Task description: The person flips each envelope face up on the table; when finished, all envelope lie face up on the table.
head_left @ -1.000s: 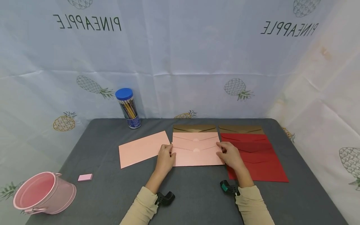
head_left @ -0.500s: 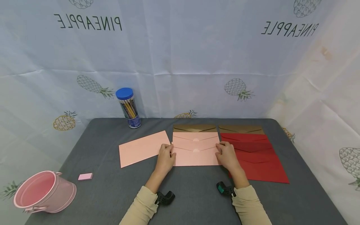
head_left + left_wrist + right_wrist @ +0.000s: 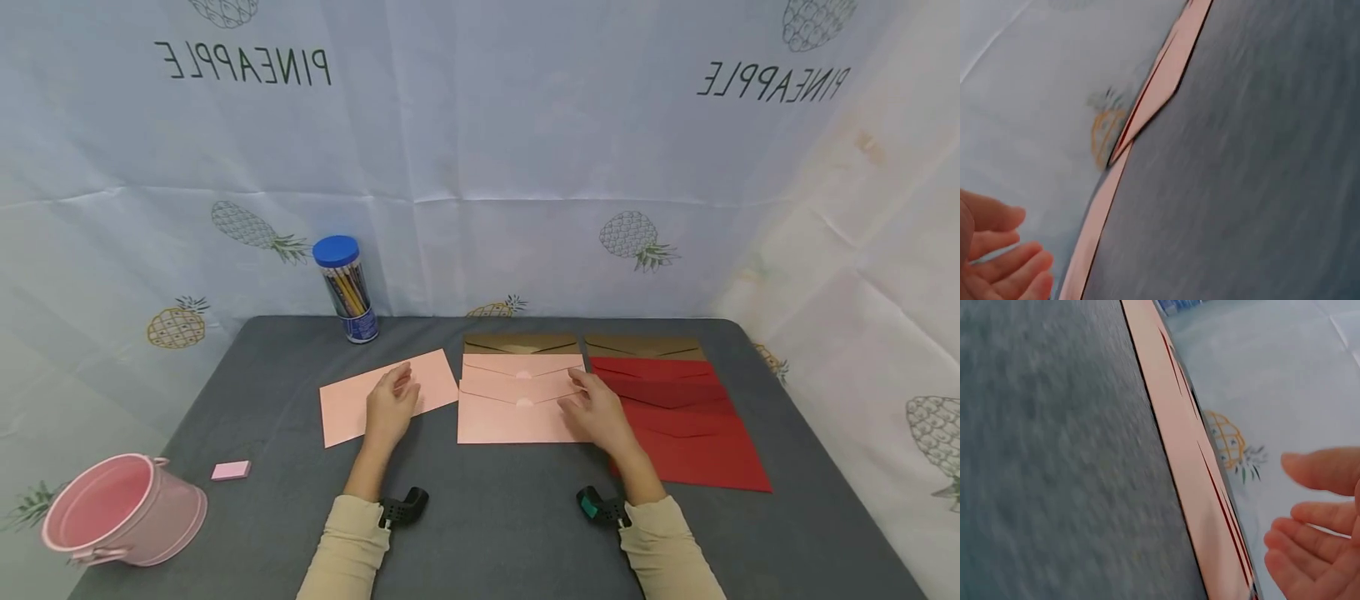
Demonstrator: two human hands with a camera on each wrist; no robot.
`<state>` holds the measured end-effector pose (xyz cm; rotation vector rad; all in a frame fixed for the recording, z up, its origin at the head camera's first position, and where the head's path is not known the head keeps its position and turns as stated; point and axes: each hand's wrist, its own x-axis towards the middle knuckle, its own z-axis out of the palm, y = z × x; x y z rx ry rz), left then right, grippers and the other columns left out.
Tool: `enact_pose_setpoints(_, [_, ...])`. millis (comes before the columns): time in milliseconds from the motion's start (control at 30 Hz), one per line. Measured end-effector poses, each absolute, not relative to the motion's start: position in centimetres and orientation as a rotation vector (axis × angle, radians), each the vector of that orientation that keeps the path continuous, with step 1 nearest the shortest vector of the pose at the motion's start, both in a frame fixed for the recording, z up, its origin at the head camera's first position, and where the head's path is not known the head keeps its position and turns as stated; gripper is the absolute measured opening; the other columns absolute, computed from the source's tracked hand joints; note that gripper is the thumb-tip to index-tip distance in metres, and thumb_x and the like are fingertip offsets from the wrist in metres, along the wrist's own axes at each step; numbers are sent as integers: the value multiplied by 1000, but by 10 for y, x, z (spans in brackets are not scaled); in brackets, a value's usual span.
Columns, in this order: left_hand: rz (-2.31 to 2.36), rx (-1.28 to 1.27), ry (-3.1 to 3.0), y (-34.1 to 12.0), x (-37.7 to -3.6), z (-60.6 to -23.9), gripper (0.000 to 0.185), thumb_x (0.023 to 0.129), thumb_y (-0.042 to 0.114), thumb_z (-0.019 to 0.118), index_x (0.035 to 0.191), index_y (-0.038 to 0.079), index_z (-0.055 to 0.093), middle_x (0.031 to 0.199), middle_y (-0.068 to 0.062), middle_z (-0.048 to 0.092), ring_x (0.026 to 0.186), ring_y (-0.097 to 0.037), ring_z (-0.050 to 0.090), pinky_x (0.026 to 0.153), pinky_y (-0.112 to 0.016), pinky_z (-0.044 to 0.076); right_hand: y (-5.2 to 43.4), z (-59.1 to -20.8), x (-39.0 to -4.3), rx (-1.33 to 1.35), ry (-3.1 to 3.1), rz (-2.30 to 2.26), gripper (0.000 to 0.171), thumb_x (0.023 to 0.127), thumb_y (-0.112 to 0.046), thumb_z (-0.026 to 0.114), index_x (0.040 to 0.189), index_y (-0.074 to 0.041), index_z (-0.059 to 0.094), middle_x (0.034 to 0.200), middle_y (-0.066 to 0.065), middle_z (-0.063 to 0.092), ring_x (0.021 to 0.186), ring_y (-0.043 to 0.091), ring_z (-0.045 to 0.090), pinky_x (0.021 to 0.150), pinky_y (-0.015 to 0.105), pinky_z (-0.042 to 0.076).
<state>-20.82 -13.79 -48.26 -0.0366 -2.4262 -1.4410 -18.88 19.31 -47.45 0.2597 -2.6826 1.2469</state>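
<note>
My left hand [image 3: 392, 408] hovers over a loose pink envelope [image 3: 343, 410] that lies slanted, plain side up. In the left wrist view its fingers [image 3: 1013, 265] are loosely bent with nothing between them. Two overlapping pink envelopes, a front one [image 3: 498, 427] and a back one [image 3: 487, 365], lie flap side up at the middle. Over their right edge is my right hand [image 3: 597, 414], its thumb and fingers [image 3: 1319, 519] apart and holding nothing. Whether it touches the paper, I cannot tell. Behind the pink pair a gold envelope [image 3: 517, 342] shows its top strip.
Several overlapping red envelopes [image 3: 712, 450] lie at the right, below another gold envelope [image 3: 645, 346]. A blue-lidded jar of pencils [image 3: 347, 292] stands at the back left. A pink eraser [image 3: 230, 471] and a pink bucket [image 3: 176, 517] are on the left of the grey table [image 3: 495, 533].
My left hand has let go of the front pink envelope's left edge and moved left over the loose one. My right hand has loosened from the right edge and shifted slightly left.
</note>
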Motion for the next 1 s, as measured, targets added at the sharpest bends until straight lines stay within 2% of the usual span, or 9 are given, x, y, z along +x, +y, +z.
enact_pose_setpoints(233, [-1594,-102,-2536,-188,-207,-477,55,89,10,65,138,-5,44,135,-23,52,124,-35,51,104,-46,42,164,-478,-198,461,-2582,1637,62,86,-13,70,139,5,42,143,22,44,132,38,42,106,49,38])
enact_pose_setpoints(400, [-1670,-140,-2554,-211,-205,-475,63,88,12,68,141,-7,38,141,-25,45,131,-37,43,109,-46,34,133,-477,-209,616,-2576,1684,66,84,-14,72,140,2,41,143,20,44,133,34,42,109,44,36])
enact_pose_setpoints(500, [-1733,-91,-2545,-218,-196,-460,66,88,10,66,142,-9,33,143,-28,40,134,-39,38,112,-48,30,113,-461,-210,720,-2602,1698,65,86,-10,70,141,5,39,143,22,43,134,35,40,110,45,35])
enact_pose_setpoints(600, [-1781,-34,-2519,-231,-190,-457,68,89,10,66,143,-9,30,146,-28,37,136,-38,35,113,-47,27,96,-459,-220,775,-2653,1693,65,87,-12,69,142,2,37,145,19,42,135,32,40,111,42,34])
enact_pose_setpoints(733, [-1755,48,-2480,-253,-189,-472,70,89,15,67,145,-6,30,147,-25,36,137,-36,35,113,-44,28,80,-473,-242,816,-2724,1685,66,87,-17,69,144,-3,38,146,12,43,135,27,41,111,38,35])
enact_pose_setpoints(1000, [-1697,196,-2496,-270,-184,-479,71,90,14,65,145,-7,27,151,-25,29,140,-36,29,115,-43,26,62,-471,-262,875,-2819,1830,67,88,-14,68,144,2,34,148,16,38,137,29,37,111,37,35])
